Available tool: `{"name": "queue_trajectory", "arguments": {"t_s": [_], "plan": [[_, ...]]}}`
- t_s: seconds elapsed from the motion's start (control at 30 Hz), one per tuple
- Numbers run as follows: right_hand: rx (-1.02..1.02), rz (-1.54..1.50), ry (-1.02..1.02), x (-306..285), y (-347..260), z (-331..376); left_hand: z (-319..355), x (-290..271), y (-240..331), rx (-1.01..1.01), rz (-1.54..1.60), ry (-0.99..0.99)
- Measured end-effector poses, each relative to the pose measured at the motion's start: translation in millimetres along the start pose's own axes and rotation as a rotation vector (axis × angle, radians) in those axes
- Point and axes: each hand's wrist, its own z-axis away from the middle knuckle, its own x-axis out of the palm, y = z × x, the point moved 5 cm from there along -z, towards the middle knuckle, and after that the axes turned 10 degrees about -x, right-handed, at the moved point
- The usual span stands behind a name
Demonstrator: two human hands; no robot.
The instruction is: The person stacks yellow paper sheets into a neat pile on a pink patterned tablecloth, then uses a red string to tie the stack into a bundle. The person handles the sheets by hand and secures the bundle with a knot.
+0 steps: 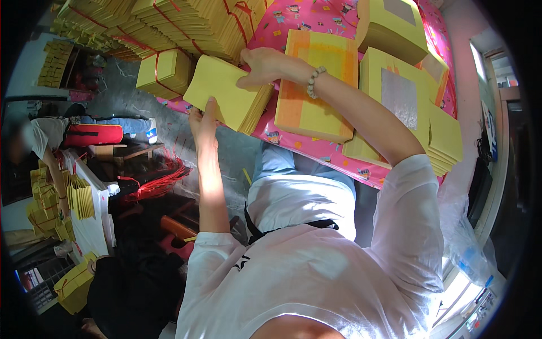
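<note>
L hand + R hand at opp. sides of yellow stack

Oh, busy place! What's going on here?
A person is steadying a stack of yellow sheets at the edge of a pink-covered table. The left hand grips its near-left side, thumb on top; the right hand touches its right side. Just left is a yellow bundle tied in red. Off to the left, another person leans over more yellow stacks.
</note>
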Motion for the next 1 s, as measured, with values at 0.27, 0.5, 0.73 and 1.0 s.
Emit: {"name": "queue_trajectory", "arguments": {"t_s": [0.27, 0.5, 0.73, 1.0], "plan": [[-0.034, -0.463, -0.179, 50, 28, -39, 14, -17, -17, 0.002, -0.078, 0.258], [-0.048, -0.486, -0.148, 60, 23, -37, 28, -15, -48, -0.335, 0.246, 0.058], [0.026, -0.329, -0.241, 65, -35, -10, 29, -19, -49, -0.37, 0.4, -0.288], [-0.048, -0.395, -0.25, 26, -60, 34, 58, -19, -31, -0.444, 0.601, -0.496]]}}
